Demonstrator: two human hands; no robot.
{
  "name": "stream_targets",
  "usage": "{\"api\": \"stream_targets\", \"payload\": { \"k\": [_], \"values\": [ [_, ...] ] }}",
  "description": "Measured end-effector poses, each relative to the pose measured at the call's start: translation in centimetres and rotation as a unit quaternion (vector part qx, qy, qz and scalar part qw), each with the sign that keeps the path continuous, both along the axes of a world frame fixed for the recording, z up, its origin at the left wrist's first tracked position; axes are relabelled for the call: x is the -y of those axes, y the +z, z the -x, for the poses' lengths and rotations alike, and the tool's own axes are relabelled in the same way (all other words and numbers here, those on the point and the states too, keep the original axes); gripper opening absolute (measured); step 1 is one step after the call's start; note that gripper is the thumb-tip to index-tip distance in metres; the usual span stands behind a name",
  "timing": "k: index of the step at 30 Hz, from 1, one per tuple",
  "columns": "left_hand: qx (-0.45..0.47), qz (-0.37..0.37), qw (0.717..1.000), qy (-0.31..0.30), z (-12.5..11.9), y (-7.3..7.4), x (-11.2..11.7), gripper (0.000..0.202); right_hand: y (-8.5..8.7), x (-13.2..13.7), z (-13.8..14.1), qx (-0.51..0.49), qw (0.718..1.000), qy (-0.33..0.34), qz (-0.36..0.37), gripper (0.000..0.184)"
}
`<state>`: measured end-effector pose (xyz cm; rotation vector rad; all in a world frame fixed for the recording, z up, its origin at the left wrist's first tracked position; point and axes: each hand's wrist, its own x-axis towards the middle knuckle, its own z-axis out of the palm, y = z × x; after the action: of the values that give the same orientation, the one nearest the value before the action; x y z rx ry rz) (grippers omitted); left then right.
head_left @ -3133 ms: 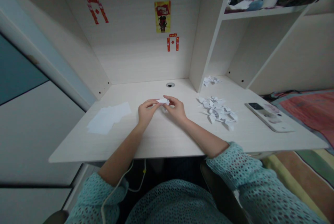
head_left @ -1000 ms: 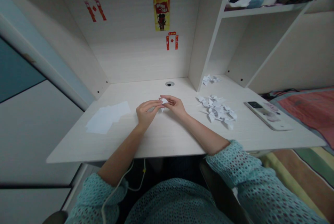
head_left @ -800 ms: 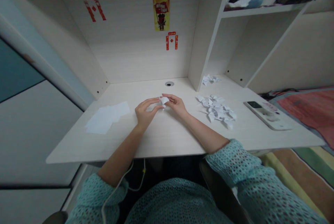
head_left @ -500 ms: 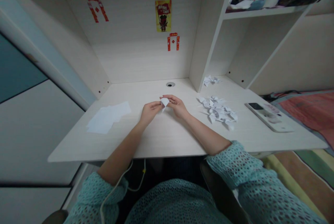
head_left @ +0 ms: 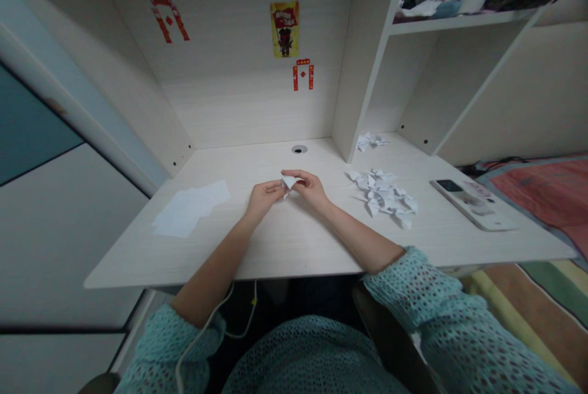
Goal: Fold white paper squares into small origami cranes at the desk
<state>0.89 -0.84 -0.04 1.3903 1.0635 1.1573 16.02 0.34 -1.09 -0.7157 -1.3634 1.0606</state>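
Note:
Between my two hands, just above the middle of the desk, is a small white folded paper [head_left: 288,182]. My left hand [head_left: 265,197] pinches its left side, fingers pressed together. From the right, my right hand [head_left: 310,187] grips it between thumb and fingers, with the index finger along the top. Parts of the paper are hidden behind the fingers. A spread of flat white paper sheets [head_left: 190,207] lies to the left of my left hand. To the right of my right hand is a pile of folded white paper pieces [head_left: 383,192].
A few more folded pieces [head_left: 371,141] lie by the shelf divider. A phone [head_left: 473,205] rests near the desk's right side. The white desk [head_left: 294,247] has a round cable hole [head_left: 299,149] at the back. A pale cable [head_left: 202,336] hangs below the front edge.
The folded paper has turned and tilted between my fingers, so it looks narrower. The fingers of my right hand have shifted slightly on it. The papers on the desk have not moved.

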Motion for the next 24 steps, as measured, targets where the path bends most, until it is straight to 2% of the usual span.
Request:
{"api": "stream_targets", "payload": {
  "k": [4, 9, 18, 24],
  "values": [
    [0.010, 0.009, 1.000, 0.003, -0.08, 0.35, 0.26, 0.039, -0.22, -0.27, -0.17, 0.037, 0.999, -0.012, -0.036, 0.024],
    [0.022, 0.013, 1.000, 0.018, -0.10, 0.73, 0.53, 0.043, -0.32, -0.45, -0.08, 0.068, 0.997, -0.011, -0.020, 0.025],
    [0.043, 0.044, 0.998, 0.027, -0.16, 0.48, 0.32, 0.042, -0.34, -0.49, 0.13, 0.052, 0.998, 0.024, 0.003, 0.028],
    [0.063, 0.066, 0.996, 0.014, -0.09, 0.21, 0.06, 0.042, -0.04, -0.53, -0.37, 0.035, 0.999, -0.006, 0.003, 0.026]
  ]
}}
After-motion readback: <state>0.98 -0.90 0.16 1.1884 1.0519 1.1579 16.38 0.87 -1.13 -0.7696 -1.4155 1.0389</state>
